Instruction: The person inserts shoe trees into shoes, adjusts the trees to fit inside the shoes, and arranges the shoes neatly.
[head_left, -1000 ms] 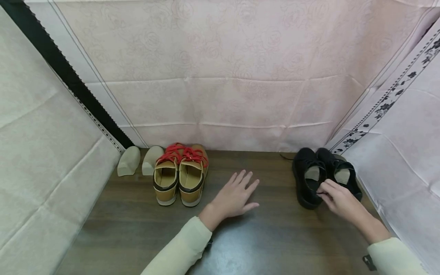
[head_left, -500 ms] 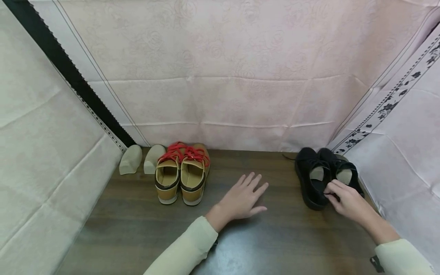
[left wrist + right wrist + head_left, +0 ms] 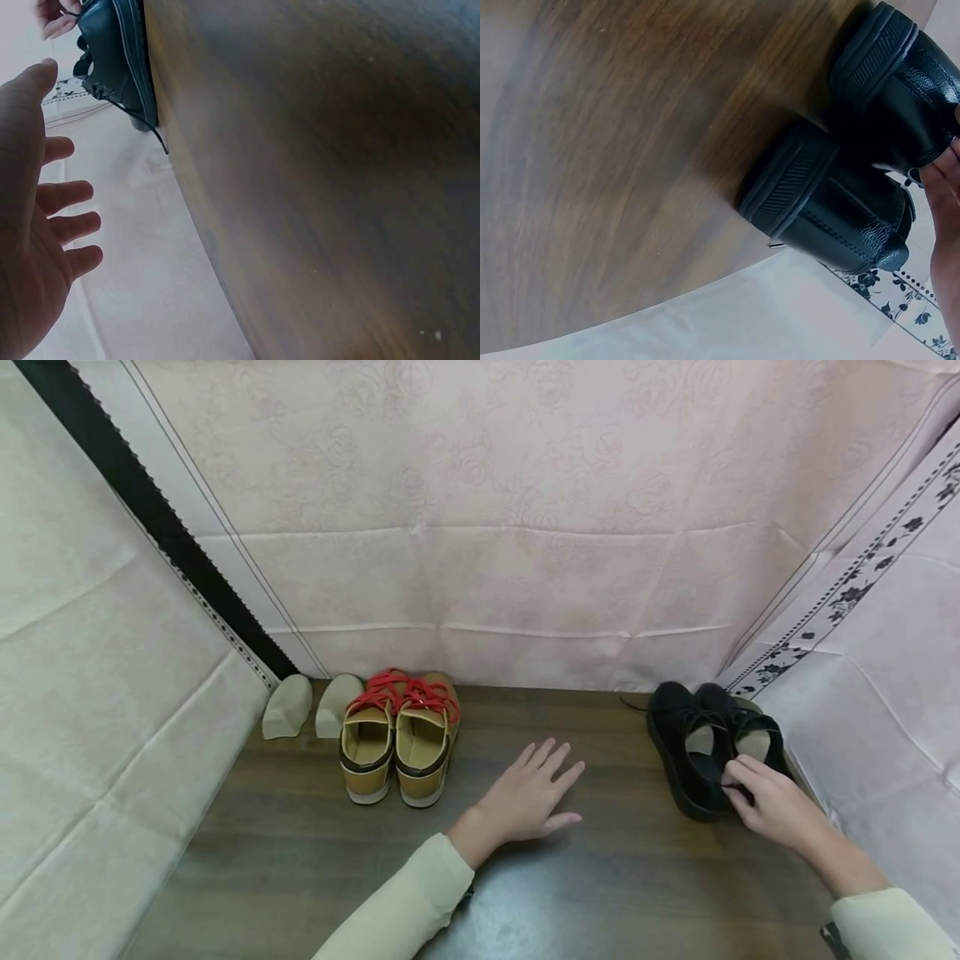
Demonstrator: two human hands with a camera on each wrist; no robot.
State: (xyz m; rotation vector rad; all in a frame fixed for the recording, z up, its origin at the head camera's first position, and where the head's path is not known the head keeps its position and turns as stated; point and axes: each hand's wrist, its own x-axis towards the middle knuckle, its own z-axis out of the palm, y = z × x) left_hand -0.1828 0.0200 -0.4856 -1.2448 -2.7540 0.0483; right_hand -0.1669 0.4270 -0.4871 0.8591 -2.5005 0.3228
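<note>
A pair of black lace-up shoes stands at the right. My right hand (image 3: 772,802) pinches the rear collar edge of the left black shoe (image 3: 675,752), its heel angled toward the other one. Beyond my fingers, the right black shoe (image 3: 716,697) is partly hidden by the hand. In the right wrist view, both heels show, with my fingers (image 3: 945,176) at the collar of the upper shoe (image 3: 911,109). My left hand (image 3: 519,793) is spread palm-down over the wooden surface, holding nothing. To its left are tan shoes (image 3: 423,760) with red laces, side by side.
Two pale rounded pieces (image 3: 288,706) like shoe inserts lie left of the tan shoes. Pale cloth (image 3: 510,585) rises behind, with more cloth on the left and right sides. A loose black lace (image 3: 154,135) trails from the left black shoe onto the wooden surface.
My right hand has moved right with the left black shoe's heel, closer to the other black shoe. My left hand shifted slightly right, then stayed still, spread out.
</note>
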